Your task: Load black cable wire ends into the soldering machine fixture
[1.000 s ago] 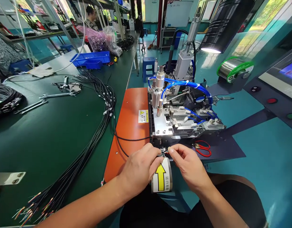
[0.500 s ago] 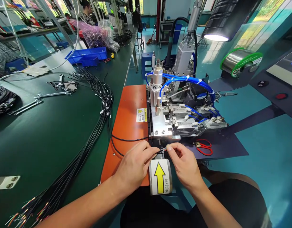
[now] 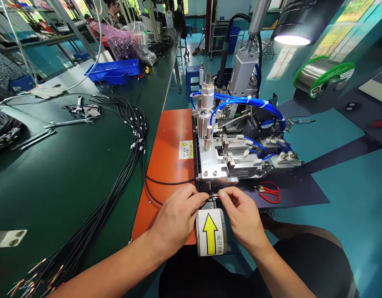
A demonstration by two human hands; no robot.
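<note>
Both hands meet at the front edge of the silver clamping machine with blue air hoses (image 3: 228, 159), where the thin black cable (image 3: 169, 182) comes in across the flat orange metal plate (image 3: 169, 140) and ends in fine coloured wire ends (image 3: 214, 194), just above a small black fixture (image 3: 209, 204). The main risk, as I judge it, is that the fine strands splay or cross between the fingertips, because they are short and held very close to the tips. A slight pull from either side could also drag the cable sideways off the fixture. The fingers also sit near the machine's clamp block, so they could be nipped if it moved. The left hand (image 3: 178, 215) lies knuckles-up on the orange plate, forearm coming in from lower left, thumb and forefinger closed on the cable near its end and the other fingers curled loosely. The right hand (image 3: 243, 217) comes from lower right with the wrist raised, thumb and forefinger pinched shut on the wire ends and the rest folded under. A metal cylinder with a yellow arrow label (image 3: 210, 231) sits between the wrists. Red-handled scissors (image 3: 268, 193) lie just right of the hands, and a long bundle of black cables (image 3: 128, 136) curves over the dark green desk (image 3: 54, 174).
</note>
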